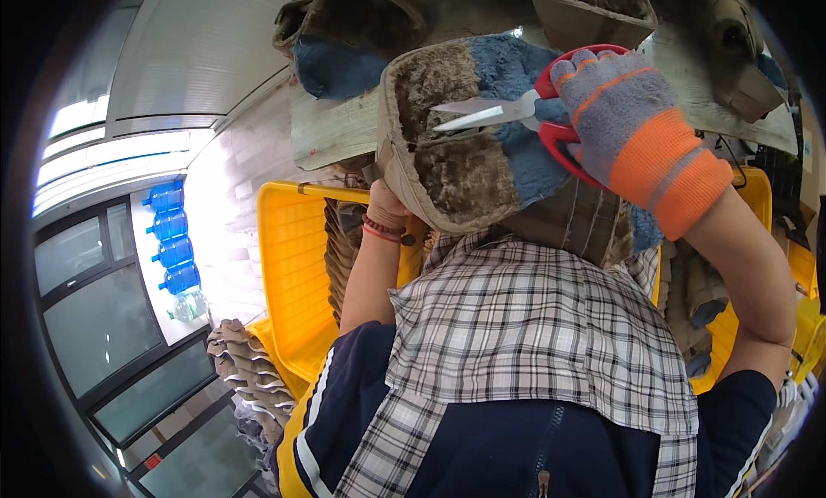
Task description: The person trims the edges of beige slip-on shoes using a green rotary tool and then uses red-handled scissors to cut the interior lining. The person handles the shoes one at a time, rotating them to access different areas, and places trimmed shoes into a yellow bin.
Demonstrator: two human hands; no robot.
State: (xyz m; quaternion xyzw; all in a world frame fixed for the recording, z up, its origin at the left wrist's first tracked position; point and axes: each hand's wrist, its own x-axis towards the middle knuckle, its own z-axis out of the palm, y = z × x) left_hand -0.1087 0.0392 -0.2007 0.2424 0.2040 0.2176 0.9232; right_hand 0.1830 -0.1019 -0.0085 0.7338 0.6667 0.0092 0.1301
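Note:
In my right hand [624, 111], which wears a grey and orange knit glove, is a pair of red-handled scissors [508, 113]. The blades are slightly apart and point left over a plush-lined tan fabric piece [447, 72]. Its lining has brown and blue patches, and its rim forms a rounded opening facing me. My bare left hand [387, 204] grips the piece from its lower left side, with most fingers hidden behind the fabric. Bracelets circle that wrist. More of the tan fabric hangs below the opening, against my checked apron [533, 326].
Similar lined pieces [344, 64] lie on the wooden table [331, 132] ahead. Beside me stand a yellow crate [292, 257] and another yellow crate [757, 188], with fabric pieces in them. A tan stack [245, 360] stands at left. Blue water jugs [172, 227] line the wall.

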